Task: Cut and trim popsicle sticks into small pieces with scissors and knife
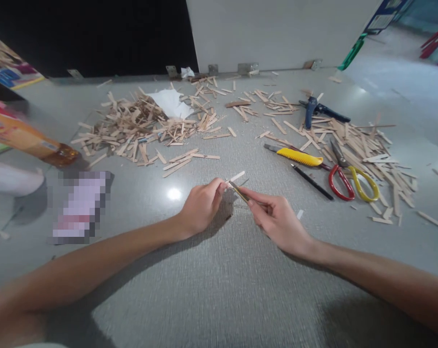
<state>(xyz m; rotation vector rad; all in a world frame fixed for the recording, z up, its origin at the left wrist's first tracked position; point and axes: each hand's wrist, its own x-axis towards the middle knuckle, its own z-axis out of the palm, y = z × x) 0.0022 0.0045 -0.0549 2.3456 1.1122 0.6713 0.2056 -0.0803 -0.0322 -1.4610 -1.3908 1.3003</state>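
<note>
My left hand (202,205) is closed, pinching a short pale wooden stick (237,177) between thumb and fingertips. The stick's free end points up and to the right. Closed around a slim tool with a dark tip and brownish edge (239,192) is my right hand (278,220); the tool's exact kind is unclear. Its tip meets the stick close to my left fingertips. Both hands are just above the grey table (204,290). Right of them lie a black pencil-like rod (312,181), a yellow utility knife (299,156) and scissors with red and yellow handles (349,176).
Heaps of wooden stick pieces (124,125) spread over the table's far side, with white paper (172,103) on them. Dark blue clippers (322,112) rest on the right heap (363,145). At left are a bottle (30,135) and a blurred flat object (81,205). An upright panel (276,34) stands behind.
</note>
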